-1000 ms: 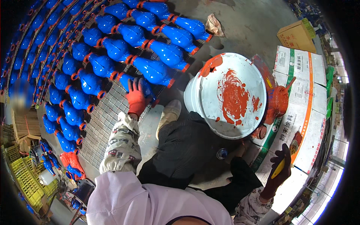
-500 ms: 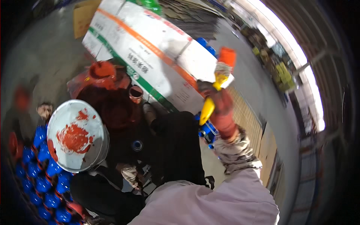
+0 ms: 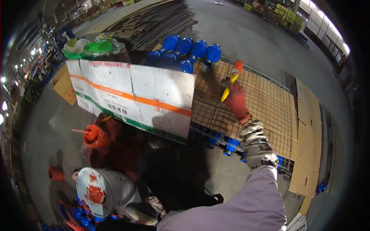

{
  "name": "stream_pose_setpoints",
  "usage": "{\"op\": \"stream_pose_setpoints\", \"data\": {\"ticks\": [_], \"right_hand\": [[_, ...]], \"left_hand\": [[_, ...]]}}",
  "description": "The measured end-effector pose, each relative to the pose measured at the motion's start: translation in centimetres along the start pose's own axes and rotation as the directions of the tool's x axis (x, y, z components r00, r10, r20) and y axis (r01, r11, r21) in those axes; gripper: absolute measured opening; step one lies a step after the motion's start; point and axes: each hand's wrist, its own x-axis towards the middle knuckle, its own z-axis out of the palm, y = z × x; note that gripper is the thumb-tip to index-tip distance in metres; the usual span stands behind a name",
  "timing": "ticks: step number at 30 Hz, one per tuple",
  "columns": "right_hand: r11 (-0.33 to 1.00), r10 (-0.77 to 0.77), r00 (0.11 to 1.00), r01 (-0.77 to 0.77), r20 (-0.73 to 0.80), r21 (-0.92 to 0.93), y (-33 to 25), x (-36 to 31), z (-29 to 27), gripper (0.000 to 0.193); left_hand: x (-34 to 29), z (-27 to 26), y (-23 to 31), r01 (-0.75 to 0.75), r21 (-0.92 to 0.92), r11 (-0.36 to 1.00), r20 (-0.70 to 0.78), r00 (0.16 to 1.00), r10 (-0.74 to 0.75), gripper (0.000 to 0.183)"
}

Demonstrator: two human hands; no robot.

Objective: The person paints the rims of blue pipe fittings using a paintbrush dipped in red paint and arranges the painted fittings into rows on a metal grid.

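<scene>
And there's the brush [image 3: 233, 79], clamped in the gloved fingers of the right hand [image 3: 236, 99]! Its orange-red head points up and away beyond the fingertips, the bright yellow handle showing on both sides of the grip, its butt end slanting back toward the wearer. The left hand's fingers? Can't tell.

Beneath the fingers and off to their right stretches bare wire mesh [image 3: 268, 107], broad room there, its metal rim running just beyond the brush head. Left of the fingers, glossy blue castings [image 3: 212, 54] crowd that side, and a white cardboard sheet [image 3: 154, 100] ends nearby. Past the rim, open grey floor [image 3: 239, 30].
</scene>
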Motion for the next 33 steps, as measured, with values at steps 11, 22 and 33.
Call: {"op": "stream_pose_setpoints", "data": {"ticks": [11, 22, 33], "right_hand": [[0.995, -0.094, 0.988, 0.096, 0.120, -0.014, -5.9, 7.1, 22.9, 0.059], [0.986, -0.161, 0.967, 0.166, 0.200, -0.008, -8.4, 6.7, 31.2, 0.036], [0.971, -0.126, 0.941, 0.051, 0.316, 0.233, -7.4, 8.1, 28.5, 0.033]], "left_hand": [[5.2, 7.8, 0.9, 0.042, 0.412, 0.910, 0.144, 0.983, -0.111, 0.050], [6.3, 8.0, -1.4, 0.061, 0.542, 0.838, 0.151, 0.974, -0.169, 0.048], [4.4, 6.6, -3.3, 0.013, 0.544, 0.839, 0.157, 0.981, -0.117, 0.046]]}}
